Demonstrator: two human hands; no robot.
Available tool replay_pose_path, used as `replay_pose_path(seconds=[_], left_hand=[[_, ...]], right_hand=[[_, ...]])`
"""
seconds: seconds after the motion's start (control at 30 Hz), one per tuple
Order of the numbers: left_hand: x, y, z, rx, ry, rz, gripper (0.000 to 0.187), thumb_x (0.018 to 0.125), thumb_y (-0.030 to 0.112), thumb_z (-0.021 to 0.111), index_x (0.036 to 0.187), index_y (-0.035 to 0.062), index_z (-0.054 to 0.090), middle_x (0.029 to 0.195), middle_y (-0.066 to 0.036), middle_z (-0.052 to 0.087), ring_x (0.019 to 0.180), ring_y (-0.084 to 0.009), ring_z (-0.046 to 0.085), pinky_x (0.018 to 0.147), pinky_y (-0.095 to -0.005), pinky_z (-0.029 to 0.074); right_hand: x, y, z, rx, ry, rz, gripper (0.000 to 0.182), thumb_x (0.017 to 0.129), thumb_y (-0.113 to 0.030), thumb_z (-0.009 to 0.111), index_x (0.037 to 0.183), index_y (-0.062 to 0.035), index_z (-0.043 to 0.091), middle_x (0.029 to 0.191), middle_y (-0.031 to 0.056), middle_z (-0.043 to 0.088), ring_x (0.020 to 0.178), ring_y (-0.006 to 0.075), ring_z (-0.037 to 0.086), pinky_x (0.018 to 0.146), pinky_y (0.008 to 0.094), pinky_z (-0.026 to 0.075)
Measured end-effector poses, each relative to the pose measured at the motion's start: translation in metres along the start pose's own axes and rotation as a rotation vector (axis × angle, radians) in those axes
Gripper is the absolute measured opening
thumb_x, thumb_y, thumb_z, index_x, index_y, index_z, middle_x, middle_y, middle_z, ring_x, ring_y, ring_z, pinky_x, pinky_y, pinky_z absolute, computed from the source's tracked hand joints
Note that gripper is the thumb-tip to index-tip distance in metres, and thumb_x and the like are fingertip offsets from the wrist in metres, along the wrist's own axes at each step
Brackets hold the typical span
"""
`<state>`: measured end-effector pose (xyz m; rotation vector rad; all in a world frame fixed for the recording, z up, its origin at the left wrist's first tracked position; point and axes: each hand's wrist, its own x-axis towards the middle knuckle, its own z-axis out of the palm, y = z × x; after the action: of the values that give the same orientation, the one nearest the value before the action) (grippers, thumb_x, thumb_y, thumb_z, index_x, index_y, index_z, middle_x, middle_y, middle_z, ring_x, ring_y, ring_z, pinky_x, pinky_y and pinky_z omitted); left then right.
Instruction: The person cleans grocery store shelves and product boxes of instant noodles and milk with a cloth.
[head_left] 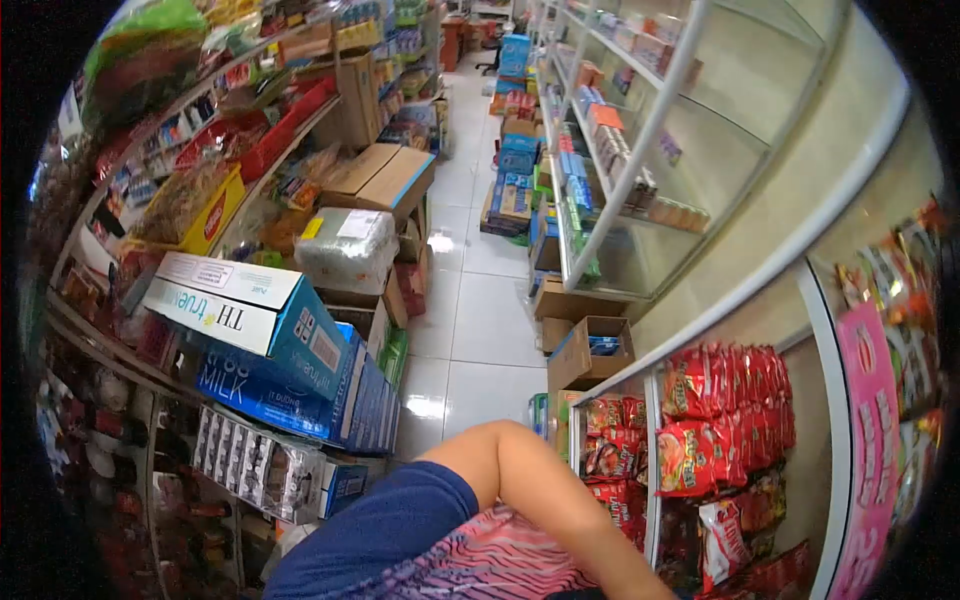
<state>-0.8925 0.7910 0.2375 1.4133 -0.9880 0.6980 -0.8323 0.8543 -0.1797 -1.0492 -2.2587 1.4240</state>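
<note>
Neither my left hand nor my right hand shows in the head view. A bent bare limb [548, 488] crosses the bottom middle, coming out of navy cloth [385, 525]; its far end runs out of the frame at the lower right. Below it lies pink striped fabric [510, 555]. Left of the limb, a white and blue TH true milk carton box [235, 305] rests tilted on blue milk cartons [265, 390]. Under these sits a plastic-wrapped pack [255, 460]. To the right, red noodle packets [720, 420] fill a shelf.
A white tiled aisle [470, 310] runs away ahead between shelves. An open cardboard box [590, 355] stands on its right side, below a glass-shelved rack [640, 170]. Along the left are a wrapped bundle [347, 250], a brown carton [385, 180] and a yellow tray [215, 215].
</note>
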Motion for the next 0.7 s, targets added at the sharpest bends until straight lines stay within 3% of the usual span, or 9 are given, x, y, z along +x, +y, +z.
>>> replay_pose_path(seconds=[0.13, 0.2, 0.23, 0.33, 0.4, 0.53, 0.6, 0.63, 0.7], left_hand=[[-0.117, 0.056, -0.046, 0.431, 0.402, -0.395, 0.023, 0.082, 0.023, 0.052, 0.082, 0.0005, 0.055, 0.077, -0.013, 0.057, 0.067, -0.0269, 0.053, 0.061, -0.034, 0.042], [-0.211, 0.073, -0.051, 1.163, 0.998, -0.454, 0.022, 0.081, 0.024, 0.052, 0.085, 0.003, 0.058, 0.071, -0.014, 0.056, 0.068, -0.0291, 0.056, 0.062, -0.0366, 0.043], [-0.26, 0.086, -0.044, 1.492, 1.108, -0.878, 0.021, 0.081, 0.024, 0.055, 0.088, 0.0044, 0.059, 0.083, -0.012, 0.058, 0.077, -0.0276, 0.056, 0.067, -0.0345, 0.044], [-0.394, 0.08, 0.011, 1.147, 2.079, -0.889, 0.022, 0.08, 0.022, 0.053, 0.093, 0.0042, 0.058, 0.079, -0.013, 0.061, 0.071, -0.0248, 0.058, 0.064, -0.0348, 0.045], [-0.446, 0.081, 0.049, 1.0, 2.316, -0.991, 0.027, 0.082, 0.024, 0.053, 0.1, 0.0052, 0.055, 0.078, -0.012, 0.062, 0.071, -0.0232, 0.059, 0.066, -0.0333, 0.045], [-0.476, 0.093, 0.056, 0.793, 2.441, -1.034, 0.041, 0.081, 0.032, 0.055, 0.112, 0.0066, 0.048, 0.081, -0.014, 0.061, 0.075, -0.0258, 0.059, 0.068, -0.0336, 0.046], [-0.485, 0.097, 0.037, 0.781, 2.257, -1.294, 0.06, 0.076, 0.04, 0.059, 0.12, 0.0043, 0.04, 0.087, -0.018, 0.059, 0.084, -0.0293, 0.059, 0.075, -0.0347, 0.045], [-0.49, 0.105, 0.025, 0.941, 2.114, -1.173, 0.07, 0.073, 0.046, 0.06, 0.122, 0.0008, 0.037, 0.1, -0.021, 0.054, 0.097, -0.0331, 0.053, 0.083, -0.0373, 0.042], [-0.519, 0.11, 0.003, 1.244, 2.045, -1.433, 0.069, 0.071, 0.038, 0.064, 0.122, 0.0, 0.036, 0.118, -0.022, 0.042, 0.106, -0.0369, 0.045, 0.088, -0.0391, 0.039]], right_hand=[[0.071, -0.004, 0.025, 0.223, -0.002, 0.256, 0.024, 0.074, -0.016, 0.06, 0.093, -0.0004, 0.06, 0.091, 0.0122, 0.061, 0.088, 0.0264, 0.057, 0.08, 0.0346, 0.044], [0.111, 0.0, 0.038, 0.296, -0.006, 0.311, 0.024, 0.075, -0.016, 0.059, 0.093, -0.0005, 0.06, 0.09, 0.012, 0.061, 0.087, 0.0257, 0.057, 0.079, 0.0344, 0.045], [0.129, 0.003, 0.043, 0.324, -0.016, 0.333, 0.023, 0.075, -0.016, 0.059, 0.093, -0.0005, 0.06, 0.09, 0.0118, 0.061, 0.086, 0.0253, 0.058, 0.078, 0.0342, 0.045], [0.171, 0.017, 0.056, 0.45, -0.112, 0.439, 0.023, 0.076, -0.016, 0.057, 0.093, -0.0005, 0.06, 0.088, 0.0115, 0.062, 0.084, 0.0242, 0.058, 0.077, 0.0338, 0.046], [0.196, -0.025, 0.052, 0.702, -0.231, 0.763, 0.028, 0.083, -0.024, 0.047, 0.093, -0.0004, 0.06, 0.082, 0.0136, 0.061, 0.072, 0.0232, 0.06, 0.064, 0.0332, 0.05], [0.266, -0.058, 0.07, 1.034, -0.324, 0.731, 0.038, 0.083, -0.032, 0.044, 0.097, 0.0012, 0.057, 0.084, 0.0145, 0.061, 0.072, 0.0254, 0.061, 0.064, 0.0351, 0.052], [0.297, -0.075, 0.076, 1.054, -0.384, 0.722, 0.042, 0.083, -0.034, 0.042, 0.1, 0.0016, 0.056, 0.087, 0.0149, 0.061, 0.071, 0.0258, 0.061, 0.064, 0.0356, 0.052], [0.317, -0.084, 0.081, 1.06, -0.457, 0.71, 0.041, 0.084, -0.034, 0.042, 0.1, 0.0013, 0.056, 0.087, 0.0153, 0.061, 0.074, 0.0261, 0.062, 0.065, 0.0365, 0.052], [0.359, -0.107, 0.089, 1.012, -0.44, 0.718, 0.036, 0.084, -0.031, 0.044, 0.102, -0.0012, 0.055, 0.089, 0.0143, 0.061, 0.076, 0.0257, 0.061, 0.068, 0.0373, 0.052]])
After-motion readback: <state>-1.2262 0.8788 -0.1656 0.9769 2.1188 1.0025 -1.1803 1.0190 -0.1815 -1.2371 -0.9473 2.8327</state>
